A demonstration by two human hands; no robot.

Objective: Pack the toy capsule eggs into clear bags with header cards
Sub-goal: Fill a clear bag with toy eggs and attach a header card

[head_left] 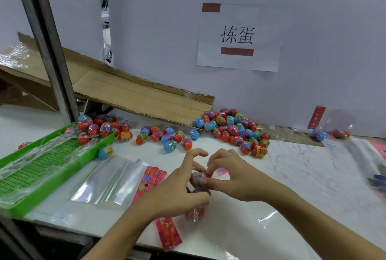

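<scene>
Both hands meet near the front middle of the white surface [240,232]. The left hand [177,193] curls around a clear bag [195,212] from the left side, and a red capsule egg [197,211] is visible inside the bag, below the fingers. The right hand [227,178] pinches another egg [198,177] with a grey label between the thumb and the first fingers, at the opening of the same bag; whether this egg is already inside the bag is hard to tell, because the picture is blurred there. A red header card [168,234] with flowers hangs at the near end of the bag, close to the edge of the surface. Just left of the hands lies a stack of empty clear bags [108,182] with pink header cards [149,182]. Further left stands a green tray [39,176], covered partly with wrinkled plastic film [37,153], and several eggs rest at its far end. Many loose eggs [231,130] in red, blue, purple and green lie in a heap behind the hands, near a flat cardboard sheet [125,90]. On the white wall behind, a paper sign [238,36] is fixed with brown tape. At the far right, a filled bag [330,132] lies on the surface.
</scene>
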